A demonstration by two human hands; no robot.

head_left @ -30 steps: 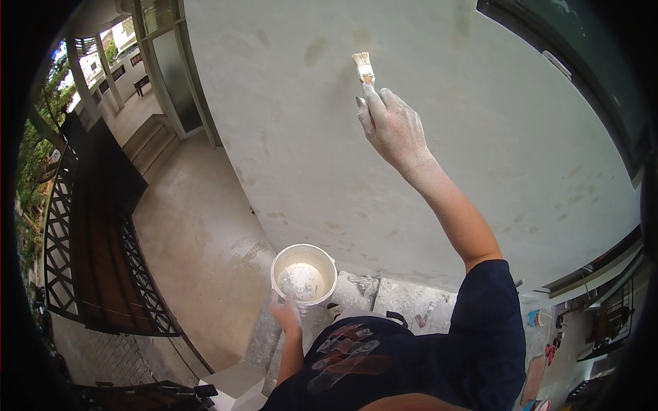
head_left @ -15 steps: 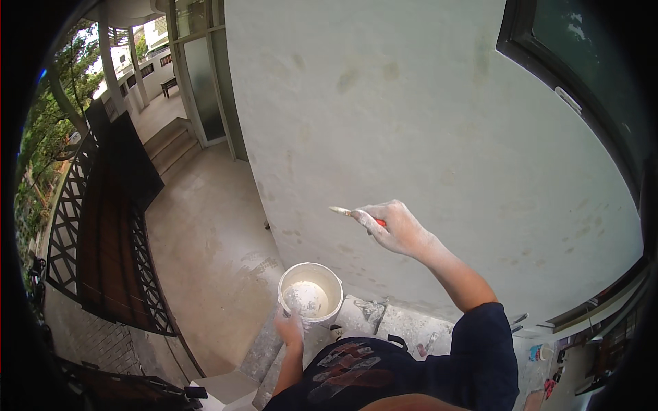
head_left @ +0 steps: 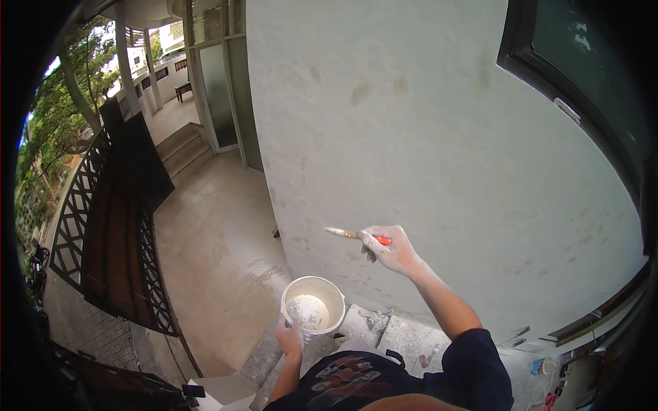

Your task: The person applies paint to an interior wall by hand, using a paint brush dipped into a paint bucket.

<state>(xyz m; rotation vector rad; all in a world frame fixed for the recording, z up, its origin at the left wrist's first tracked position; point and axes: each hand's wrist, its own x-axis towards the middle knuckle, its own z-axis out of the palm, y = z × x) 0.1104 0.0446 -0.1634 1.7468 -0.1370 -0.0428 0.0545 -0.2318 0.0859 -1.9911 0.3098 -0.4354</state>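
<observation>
My right hand (head_left: 391, 248), dusted white, is closed around a paintbrush (head_left: 348, 233) with a red handle and white-coated bristles. The bristles point left, in front of the pale wall (head_left: 425, 151); whether they touch it I cannot tell. Lower down, my left hand (head_left: 292, 334) grips the near left side of a white bucket (head_left: 337, 294). Whitish paint (head_left: 308, 309) lies in the bottom of that bucket. Several dull, darker patches mark the wall.
A dark-framed window (head_left: 524, 41) is at the upper right. Paint-splashed slabs (head_left: 411, 335) lie below me. Left are a concrete floor (head_left: 212, 226), steps (head_left: 185, 154) and a black-and-brown gate (head_left: 113, 253). A small tub (head_left: 545, 366) stands at lower right.
My right hand and the paintbrush have moved downward, toward the bucket's height, and more of the handle shows. The whole view has shifted slightly. My left hand still holds the bucket.
</observation>
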